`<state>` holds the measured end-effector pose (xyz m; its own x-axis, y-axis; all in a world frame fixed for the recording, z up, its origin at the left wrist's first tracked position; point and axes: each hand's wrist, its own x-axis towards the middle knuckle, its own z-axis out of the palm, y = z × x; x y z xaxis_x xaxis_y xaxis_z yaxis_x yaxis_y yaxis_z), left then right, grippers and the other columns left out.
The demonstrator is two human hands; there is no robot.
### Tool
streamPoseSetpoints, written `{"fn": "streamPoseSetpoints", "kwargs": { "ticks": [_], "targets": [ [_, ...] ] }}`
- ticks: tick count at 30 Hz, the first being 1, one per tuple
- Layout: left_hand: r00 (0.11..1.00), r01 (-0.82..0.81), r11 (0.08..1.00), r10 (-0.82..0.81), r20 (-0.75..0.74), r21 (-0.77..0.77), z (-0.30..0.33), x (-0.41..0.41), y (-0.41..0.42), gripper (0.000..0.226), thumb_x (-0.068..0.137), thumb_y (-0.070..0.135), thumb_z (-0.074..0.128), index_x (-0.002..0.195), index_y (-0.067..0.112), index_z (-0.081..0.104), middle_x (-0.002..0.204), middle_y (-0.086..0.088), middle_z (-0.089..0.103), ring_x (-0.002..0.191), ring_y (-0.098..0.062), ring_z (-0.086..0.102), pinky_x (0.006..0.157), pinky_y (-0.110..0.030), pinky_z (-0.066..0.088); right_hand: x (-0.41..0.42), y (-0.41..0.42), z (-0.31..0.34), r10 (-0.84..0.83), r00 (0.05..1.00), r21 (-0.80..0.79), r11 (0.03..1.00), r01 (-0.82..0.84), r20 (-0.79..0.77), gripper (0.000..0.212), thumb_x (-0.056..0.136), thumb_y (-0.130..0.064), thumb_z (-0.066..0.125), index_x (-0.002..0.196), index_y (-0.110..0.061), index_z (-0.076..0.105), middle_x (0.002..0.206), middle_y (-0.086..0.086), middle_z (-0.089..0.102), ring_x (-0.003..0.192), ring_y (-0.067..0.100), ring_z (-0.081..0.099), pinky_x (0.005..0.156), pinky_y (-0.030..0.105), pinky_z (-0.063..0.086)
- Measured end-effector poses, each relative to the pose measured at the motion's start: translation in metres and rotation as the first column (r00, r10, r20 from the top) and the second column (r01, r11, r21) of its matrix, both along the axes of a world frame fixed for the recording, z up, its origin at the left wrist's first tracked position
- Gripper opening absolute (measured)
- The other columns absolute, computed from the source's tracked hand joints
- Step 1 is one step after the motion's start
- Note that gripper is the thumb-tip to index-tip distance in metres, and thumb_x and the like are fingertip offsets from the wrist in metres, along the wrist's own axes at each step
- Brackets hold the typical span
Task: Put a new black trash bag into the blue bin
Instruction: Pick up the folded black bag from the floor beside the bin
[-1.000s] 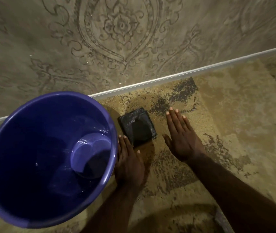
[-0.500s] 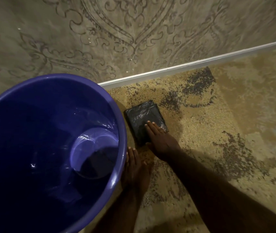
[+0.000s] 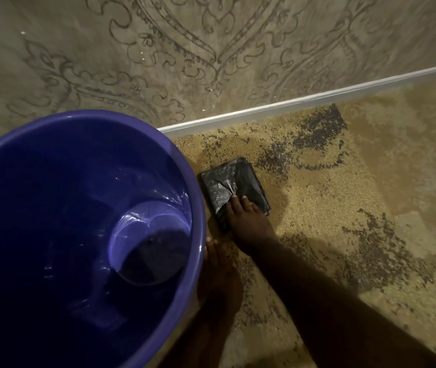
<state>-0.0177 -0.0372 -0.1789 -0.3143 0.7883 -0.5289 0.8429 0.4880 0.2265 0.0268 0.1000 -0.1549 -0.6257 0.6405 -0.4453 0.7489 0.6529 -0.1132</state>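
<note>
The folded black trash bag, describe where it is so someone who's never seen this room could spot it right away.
Find the big blue bin standing on the patterned carpet near the wall's white baseboard. Just to its right, on the carpet, lies the trash bag, with the right hand resting on its near edge. It is the only small, crinkled, glossy black square there.

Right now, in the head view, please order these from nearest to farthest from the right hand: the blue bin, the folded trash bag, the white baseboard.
1. Trash bag: under the right hand, touching its fingers.
2. Bin: to the hand's left, rim close by.
3. Baseboard: beyond the bag, along the wall.
</note>
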Motion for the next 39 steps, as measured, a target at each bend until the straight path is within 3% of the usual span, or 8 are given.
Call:
{"fn": "streamPoseSetpoints", "kwargs": {
  "ticks": [5,13,16,22,31,34,37,39],
  "targets": [
    [0.992,0.108,0.992,-0.112,-0.056,-0.067,-0.026,-0.001,-0.007,0.064,0.092,0.020,0.010,0.145,-0.013,0.021,0.155,-0.037,0.005,0.145,-0.051,0.000,0.117,-0.057,0.012,-0.001,0.001,0.007,-0.017,1.000,-0.012,1.000,0.017,-0.005,0.049,0.102,-0.015,0.036,0.149,-0.002,0.033,0.158,0.020,0.030,0.144,0.040,0.032,0.111,0.049,0.038],
    [0.998,0.059,0.994,-0.059,0.007,-0.087,-0.015,0.001,-0.003,0.062,0.090,0.023,0.026,0.138,-0.013,0.040,0.146,-0.034,0.037,0.135,-0.048,0.038,0.101,-0.057,0.044,0.011,0.004,0.021,-0.107,0.972,-0.034,0.994,0.103,-0.209,0.039,0.099,-0.019,0.046,0.137,-0.016,0.052,0.144,0.006,0.052,0.134,0.027,0.047,0.097,0.039,0.048],
    [0.998,0.042,0.995,-0.039,0.041,-0.088,-0.001,-0.001,-0.002,0.073,0.072,0.031,0.070,0.130,-0.010,0.053,0.134,-0.027,0.056,0.121,-0.042,0.057,0.087,-0.051,0.055,0.016,0.004,0.032,-0.179,0.929,0.046,0.978,0.204,-0.324,0.032,0.094,-0.011,0.053,0.126,-0.010,0.059,0.130,0.012,0.062,0.115,0.029,0.060,0.084,0.035,0.050],
    [0.988,-0.049,0.987,0.071,0.140,-0.152,0.013,-0.010,0.008,0.069,0.102,0.032,0.028,0.152,0.007,-0.013,0.160,-0.004,-0.023,0.149,-0.025,-0.015,0.122,-0.040,0.006,0.024,0.010,0.056,-0.261,0.829,0.138,0.918,0.372,-0.495,0.019,0.086,-0.011,0.062,0.105,-0.011,0.067,0.099,0.009,0.073,0.077,0.028,0.070,0.057,0.024,0.042],
    [0.970,-0.210,0.977,0.213,0.117,-0.034,0.028,-0.008,0.006,0.061,0.103,0.029,0.024,0.153,0.004,0.000,0.160,-0.013,-0.015,0.150,-0.033,-0.001,0.121,-0.041,0.009,0.023,0.023,0.085,-0.351,0.630,0.081,0.830,0.551,-0.693,0.024,0.092,-0.011,0.060,0.114,-0.016,0.066,0.102,0.007,0.072,0.082,0.022,0.067,0.060,0.029,0.052],
    [0.643,-0.676,0.737,0.590,0.488,-0.001,0.059,0.001,0.026,0.059,0.102,0.046,0.026,0.151,0.013,0.025,0.160,-0.009,0.026,0.144,-0.027,0.029,0.114,-0.036,0.025,0.034,0.011,0.096,-0.294,0.630,0.098,0.855,0.509,-0.719,0.021,0.092,-0.013,0.060,0.112,-0.015,0.066,0.102,0.007,0.073,0.082,0.023,0.069,0.063,0.031,0.056],
    [-0.018,-0.835,0.482,0.455,0.890,-0.264,0.089,0.012,0.046,0.097,0.069,0.089,0.038,0.144,0.026,0.043,0.147,-0.002,0.049,0.130,-0.020,0.051,0.109,-0.040,0.039,0.049,-0.018,0.110,-0.136,0.669,0.142,0.928,0.343,-0.731,0.030,0.093,-0.023,0.050,0.113,-0.008,0.067,0.104,0.010,0.075,0.084,0.024,0.072,0.065,0.025,0.053],
    [-0.269,-0.841,0.385,0.315,0.910,-0.381,0.106,0.014,0.051,0.099,0.063,0.089,0.041,0.135,0.023,0.054,0.131,-0.002,0.064,0.119,-0.018,0.061,0.103,-0.039,0.047,0.058,-0.041,0.113,-0.056,0.750,0.179,0.957,0.228,-0.659,0.035,0.092,-0.024,0.047,0.117,-0.007,0.067,0.112,0.010,0.074,0.095,0.025,0.073,0.069,0.028,0.057]
  ]
}}
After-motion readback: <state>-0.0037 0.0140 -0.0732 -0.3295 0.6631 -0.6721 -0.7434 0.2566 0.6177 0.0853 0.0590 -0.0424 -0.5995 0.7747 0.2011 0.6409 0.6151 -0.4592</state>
